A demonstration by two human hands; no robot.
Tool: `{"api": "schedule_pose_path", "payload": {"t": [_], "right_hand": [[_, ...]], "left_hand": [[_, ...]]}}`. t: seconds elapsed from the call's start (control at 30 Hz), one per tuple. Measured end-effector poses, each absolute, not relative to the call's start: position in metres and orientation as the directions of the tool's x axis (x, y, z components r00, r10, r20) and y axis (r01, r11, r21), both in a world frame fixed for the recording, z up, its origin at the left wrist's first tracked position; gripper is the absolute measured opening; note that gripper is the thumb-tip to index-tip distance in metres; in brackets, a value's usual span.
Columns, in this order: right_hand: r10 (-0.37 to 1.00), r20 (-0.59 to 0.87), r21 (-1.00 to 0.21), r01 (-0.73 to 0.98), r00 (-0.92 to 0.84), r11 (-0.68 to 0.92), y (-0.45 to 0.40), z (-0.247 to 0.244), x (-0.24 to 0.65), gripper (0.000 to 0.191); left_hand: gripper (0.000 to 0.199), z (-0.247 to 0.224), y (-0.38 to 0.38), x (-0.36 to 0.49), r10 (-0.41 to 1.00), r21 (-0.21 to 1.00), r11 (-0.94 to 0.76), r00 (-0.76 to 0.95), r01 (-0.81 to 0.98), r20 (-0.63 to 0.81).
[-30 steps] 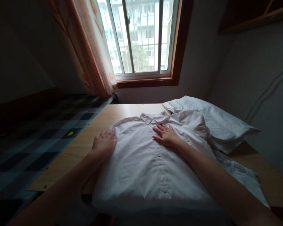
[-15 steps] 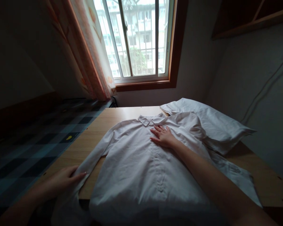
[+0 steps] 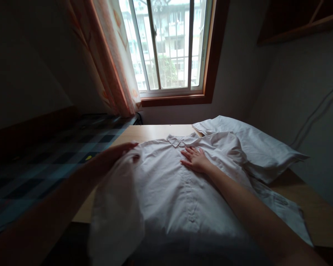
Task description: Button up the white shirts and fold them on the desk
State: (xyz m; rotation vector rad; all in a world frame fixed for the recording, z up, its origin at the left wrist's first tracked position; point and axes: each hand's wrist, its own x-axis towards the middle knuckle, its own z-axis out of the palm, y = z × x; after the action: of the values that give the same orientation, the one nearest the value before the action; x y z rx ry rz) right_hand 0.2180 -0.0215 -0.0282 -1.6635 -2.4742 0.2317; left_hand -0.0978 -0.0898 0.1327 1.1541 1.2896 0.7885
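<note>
A white button-up shirt (image 3: 166, 184) lies front side up on a light wooden table (image 3: 122, 136), its collar toward the window. Near the shoulder on the left side, my left hand (image 3: 129, 149) grips the sleeve (image 3: 116, 210), which hangs down in front of the table edge. The fingers of that hand are partly blurred and dark. My right hand (image 3: 195, 159) rests flat on the chest just below the collar, fingers spread, holding nothing.
A folded white cloth (image 3: 249, 142) lies at the table's back right, touching the shirt. On the left is a bed with a checked cover (image 3: 44, 177). An orange-patterned curtain (image 3: 111, 59) hangs beside the window (image 3: 169, 48). A shelf (image 3: 302, 29) is at upper right.
My left hand has moved up and away from me to the shoulder, and the sleeve has been drawn along with it. My right hand stays on the chest. The view has shifted slightly left.
</note>
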Motion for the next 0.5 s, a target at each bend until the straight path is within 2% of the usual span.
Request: {"api": "schedule_pose_path", "payload": {"t": [0.1,0.17,0.23,0.3,0.37,0.4,0.43,0.5], "right_hand": [[0.927,0.046,-0.205,0.905,-0.372,0.373,-0.021,-0.029,0.218,0.062],[0.930,0.050,-0.198,0.909,-0.364,0.366,-0.019,-0.029,0.219,0.055],[0.934,0.058,-0.200,0.912,-0.354,0.358,-0.017,-0.030,0.221,0.050],[0.932,0.068,-0.207,0.909,-0.356,0.362,-0.015,-0.032,0.222,0.050],[0.928,0.087,-0.219,0.902,-0.363,0.373,-0.013,-0.034,0.223,0.050],[0.926,0.100,-0.228,0.898,-0.363,0.376,-0.013,-0.034,0.224,0.051],[0.926,0.112,-0.239,0.895,-0.361,0.378,-0.013,-0.035,0.224,0.051],[0.926,0.133,-0.263,0.888,-0.353,0.377,-0.013,-0.036,0.224,0.052]], "left_hand": [[0.054,0.101,-0.100,-0.033,0.739,0.932,0.338,0.575,0.134,-0.351],[0.055,0.075,-0.106,0.006,0.610,0.937,0.283,0.715,0.206,-0.342],[0.048,0.055,-0.105,0.033,0.627,0.941,0.054,0.722,0.333,-0.291],[0.043,0.045,-0.098,0.045,0.661,0.885,-0.181,0.720,0.428,-0.213],[0.036,0.045,-0.086,0.042,0.734,0.756,-0.363,0.667,0.545,-0.128],[0.032,0.047,-0.079,0.036,0.792,0.654,-0.423,0.606,0.627,-0.068],[0.029,0.050,-0.072,0.027,0.850,0.528,-0.453,0.526,0.719,0.013],[0.023,0.054,-0.056,0.003,0.912,0.268,-0.402,0.357,0.876,0.202]]}}
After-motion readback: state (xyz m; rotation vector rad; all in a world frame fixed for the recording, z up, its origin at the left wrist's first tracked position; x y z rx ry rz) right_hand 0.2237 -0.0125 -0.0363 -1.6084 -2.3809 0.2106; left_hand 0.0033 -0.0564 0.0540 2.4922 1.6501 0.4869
